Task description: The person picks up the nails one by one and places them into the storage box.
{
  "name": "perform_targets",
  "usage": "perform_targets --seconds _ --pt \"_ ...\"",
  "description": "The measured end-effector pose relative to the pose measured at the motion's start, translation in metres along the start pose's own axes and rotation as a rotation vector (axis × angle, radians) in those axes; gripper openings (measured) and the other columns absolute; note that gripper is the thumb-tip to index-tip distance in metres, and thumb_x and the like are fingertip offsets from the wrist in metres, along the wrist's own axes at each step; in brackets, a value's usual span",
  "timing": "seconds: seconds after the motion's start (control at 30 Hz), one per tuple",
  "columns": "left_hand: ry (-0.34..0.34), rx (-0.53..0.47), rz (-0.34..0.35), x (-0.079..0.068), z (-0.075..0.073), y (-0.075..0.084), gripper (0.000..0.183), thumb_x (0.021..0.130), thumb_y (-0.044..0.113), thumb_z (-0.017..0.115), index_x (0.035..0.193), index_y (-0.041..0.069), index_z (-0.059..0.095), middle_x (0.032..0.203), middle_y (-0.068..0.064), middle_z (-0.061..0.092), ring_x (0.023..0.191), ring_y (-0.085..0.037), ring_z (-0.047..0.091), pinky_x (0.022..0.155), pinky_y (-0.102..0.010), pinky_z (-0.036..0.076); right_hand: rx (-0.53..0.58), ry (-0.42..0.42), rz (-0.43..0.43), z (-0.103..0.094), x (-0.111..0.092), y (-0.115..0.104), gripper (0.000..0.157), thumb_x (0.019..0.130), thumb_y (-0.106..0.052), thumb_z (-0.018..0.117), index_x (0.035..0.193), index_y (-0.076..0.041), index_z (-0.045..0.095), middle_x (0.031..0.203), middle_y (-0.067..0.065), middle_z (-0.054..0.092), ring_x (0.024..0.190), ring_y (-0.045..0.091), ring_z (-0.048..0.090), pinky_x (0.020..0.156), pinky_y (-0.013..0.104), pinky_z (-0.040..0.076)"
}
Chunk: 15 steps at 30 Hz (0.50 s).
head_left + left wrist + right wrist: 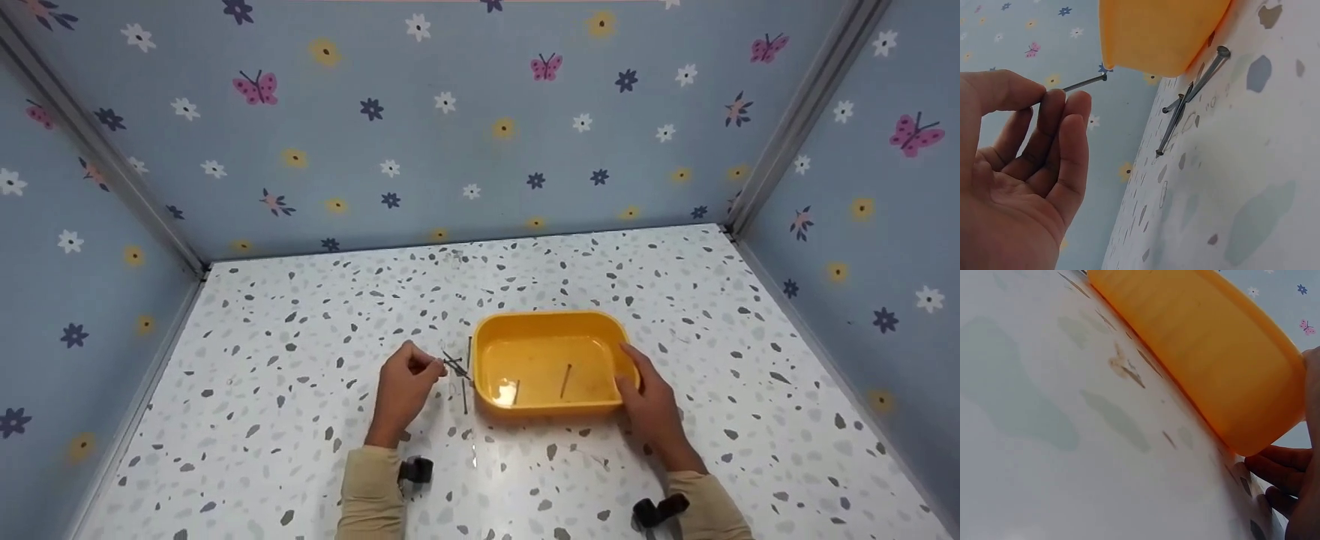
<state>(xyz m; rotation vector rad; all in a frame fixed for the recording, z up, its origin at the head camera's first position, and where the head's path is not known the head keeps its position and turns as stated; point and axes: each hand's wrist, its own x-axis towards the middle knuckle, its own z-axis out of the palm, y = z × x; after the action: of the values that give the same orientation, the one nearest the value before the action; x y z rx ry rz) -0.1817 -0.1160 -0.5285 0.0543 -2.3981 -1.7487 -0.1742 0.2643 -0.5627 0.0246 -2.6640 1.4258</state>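
- Back panel [450, 142], 12 o'clock in head view: pale blue, printed with white, yellow and navy flowers and pink butterflies.
- Side panels, same print: left panel [45, 285] at 9 o'clock, right panel [907, 240] at 3.
- Tabletop [300, 420]: white, terrazzo-like, scattered with grey and pale green chips; light glares near the tray. Far edge meets the back panel.
- Grey corner posts at 10 o'clock [97, 135] and 2 o'clock [799, 120].
- Yellow tray [555, 349]: on the tabletop, 5 o'clock of view centre; rounded corners, shiny floor.
- Beige sleeves [371, 495] come in from the 6 o'clock edge.
- Right hand [654, 405], tray's 3 to 4 o'clock: grips that end, thumb over the rim.
- Left hand [405, 386], tray's 9 o'clock: thumb and fingertips pinching one nail [1085, 84], its head clear of the fingers.
- Black devices at both wrists [418, 470] [660, 511].
- Loose nails [464, 396] at tray's 9 o'clock, some crossed, on the tabletop; exact count uncertain.
- Inside the tray: one nail [566, 381] at 5 o'clock of its middle, another [516, 391] toward 8.
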Motion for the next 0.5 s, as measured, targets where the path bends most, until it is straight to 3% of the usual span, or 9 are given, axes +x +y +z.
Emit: perform_targets --seconds 0.5 --pt "-0.022 -0.008 0.010 -0.0010 0.0103 0.0025 0.010 0.089 0.014 0.071 0.084 0.012 0.062 0.083 0.000 0.068 0.073 -0.022 0.057 0.063 -0.029 0.047 0.003 -0.001 0.000 -0.0009 0.0004 -0.0015 0.052 0.104 -0.026 0.051 0.154 -0.026 0.037 0.156 0.009 0.039 0.140 0.028 0.040 0.113 0.050 0.031"
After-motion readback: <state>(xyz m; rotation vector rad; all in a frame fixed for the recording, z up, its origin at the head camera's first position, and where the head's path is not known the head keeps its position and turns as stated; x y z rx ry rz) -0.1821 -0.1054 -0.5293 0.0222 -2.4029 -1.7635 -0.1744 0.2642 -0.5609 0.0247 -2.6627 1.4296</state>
